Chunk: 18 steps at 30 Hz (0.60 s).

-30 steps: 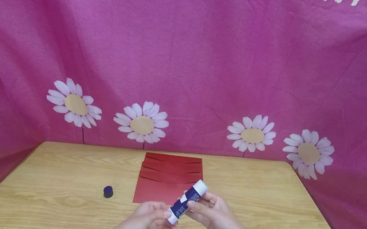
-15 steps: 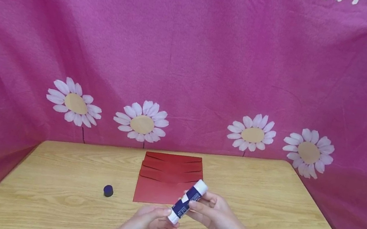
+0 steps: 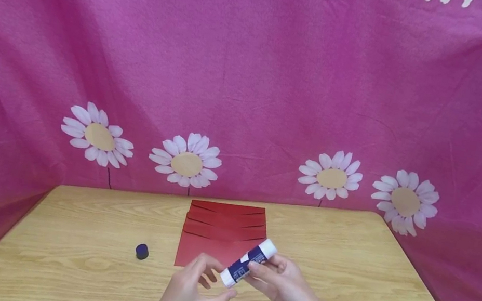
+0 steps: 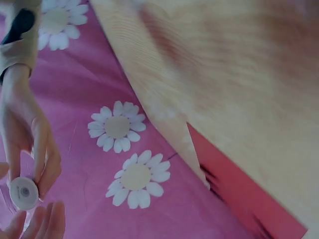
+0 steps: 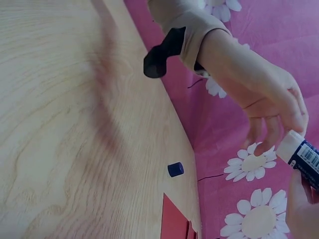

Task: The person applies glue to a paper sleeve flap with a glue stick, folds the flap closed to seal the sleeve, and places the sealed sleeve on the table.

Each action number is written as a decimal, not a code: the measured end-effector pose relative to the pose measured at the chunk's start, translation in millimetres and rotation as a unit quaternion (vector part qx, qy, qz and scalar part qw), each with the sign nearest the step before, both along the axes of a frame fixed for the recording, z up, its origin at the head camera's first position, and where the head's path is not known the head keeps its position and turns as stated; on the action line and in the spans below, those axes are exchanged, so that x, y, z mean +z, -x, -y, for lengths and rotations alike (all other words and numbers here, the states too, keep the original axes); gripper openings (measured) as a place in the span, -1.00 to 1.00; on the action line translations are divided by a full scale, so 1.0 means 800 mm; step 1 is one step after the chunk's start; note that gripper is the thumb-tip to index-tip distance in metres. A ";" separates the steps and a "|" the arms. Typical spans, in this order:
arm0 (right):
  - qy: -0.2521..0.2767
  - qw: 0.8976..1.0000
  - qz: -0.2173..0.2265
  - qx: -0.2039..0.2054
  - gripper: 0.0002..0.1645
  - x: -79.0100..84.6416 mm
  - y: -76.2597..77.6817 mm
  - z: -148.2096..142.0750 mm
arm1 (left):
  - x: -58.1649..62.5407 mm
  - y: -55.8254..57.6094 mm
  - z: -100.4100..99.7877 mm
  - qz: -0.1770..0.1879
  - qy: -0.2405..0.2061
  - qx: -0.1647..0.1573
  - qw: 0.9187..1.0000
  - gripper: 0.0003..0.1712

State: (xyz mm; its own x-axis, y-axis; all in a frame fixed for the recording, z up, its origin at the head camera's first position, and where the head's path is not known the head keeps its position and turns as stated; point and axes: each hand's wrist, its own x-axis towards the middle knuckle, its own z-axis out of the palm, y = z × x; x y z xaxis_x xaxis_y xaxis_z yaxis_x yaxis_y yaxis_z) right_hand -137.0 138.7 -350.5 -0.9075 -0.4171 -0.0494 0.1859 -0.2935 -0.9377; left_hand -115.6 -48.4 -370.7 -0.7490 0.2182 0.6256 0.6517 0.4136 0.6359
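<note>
My right hand (image 3: pixel 289 295) pinches a glue stick (image 3: pixel 246 264) around its dark blue label, holding it tilted above the table. The stick's upper end is white, and so is its lower base (image 4: pixel 24 193), whose round end shows in the left wrist view. Beside that base is my left hand (image 3: pixel 190 290), thumb and fingers spread apart, with the index fingertip right at the white end. Its fingers also show near the base in the right wrist view. Behind the hands lie several overlapping red envelopes (image 3: pixel 203 255), partly hidden by the stick and fingers.
A small dark blue cap (image 3: pixel 142 251) stands on the wooden table (image 3: pixel 63 259), left of the envelopes. Pink cloth (image 3: pixel 252 78) printed with white daisies hangs around the table's back and sides.
My left thumb and fingers have come off the glue stick's base and spread apart around it. The stick has tipped closer to level. Cap and envelopes stay put.
</note>
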 end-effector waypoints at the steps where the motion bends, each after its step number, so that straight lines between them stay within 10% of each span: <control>1: 0.001 1.000 0.000 0.001 -0.49 -0.001 0.000 0.001 | -0.001 0.001 0.000 -0.048 0.025 0.014 0.998 -0.57; 5: 0.000 1.000 0.003 0.008 -0.54 -0.001 0.000 0.003 | -0.001 0.005 0.000 -0.171 0.090 0.052 0.980 -0.55; 11: -0.009 1.000 0.002 0.020 -0.57 0.000 -0.002 0.004 | -0.002 0.007 -0.001 -0.219 0.084 0.046 0.971 -0.57; 15: -0.012 1.000 -0.003 0.023 -0.56 0.000 -0.003 0.004 | -0.001 0.005 -0.001 -0.161 0.042 0.013 0.986 -0.55; 18: -0.008 1.000 -0.009 0.027 -0.61 0.000 -0.002 0.003 | 0.003 0.004 0.000 -0.023 -0.015 -0.031 0.999 -0.59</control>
